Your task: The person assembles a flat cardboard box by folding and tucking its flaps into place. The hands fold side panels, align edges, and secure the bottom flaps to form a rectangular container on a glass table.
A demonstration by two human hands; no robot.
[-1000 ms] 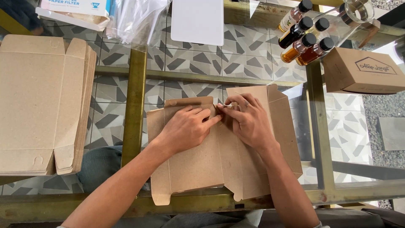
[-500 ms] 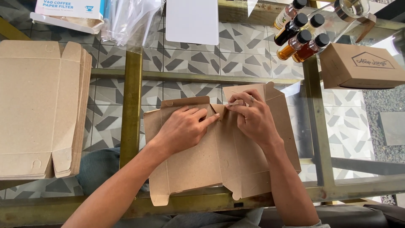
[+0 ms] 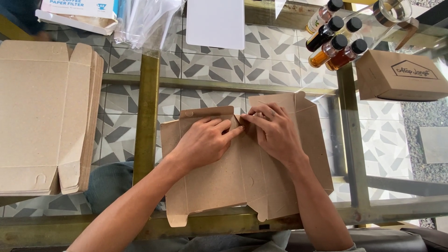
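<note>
A flat brown cardboard box blank [image 3: 242, 186] lay on the glass table [image 3: 280, 70], close to the near edge and a little right of centre. The left hand [image 3: 203, 142] pressed down on the blank's far left panel, fingers spread flat and holding nothing. The right hand [image 3: 275, 133] met it at the middle, thumb and fingertips pinched narrowly on a small flap at the far fold.

The pinched flap looked to me like the weak spot: a pull off the scored line could crease the board crooked or tear the tab. The blank's near tabs already hung at the table's near edge, so a push towards the person might slide it off the glass.

Room to move was fair. To the left, well apart, sat a stack of flat blanks [image 3: 46, 116]. On the far right a cluster of small dark-capped bottles [image 3: 333, 39] stood near a closed cardboard box [image 3: 401, 77]; a wide swing of the right panel could knock them. A white sheet [image 3: 215, 23] and clear plastic bags [image 3: 147, 21] lay at the far side, out of the way.
</note>
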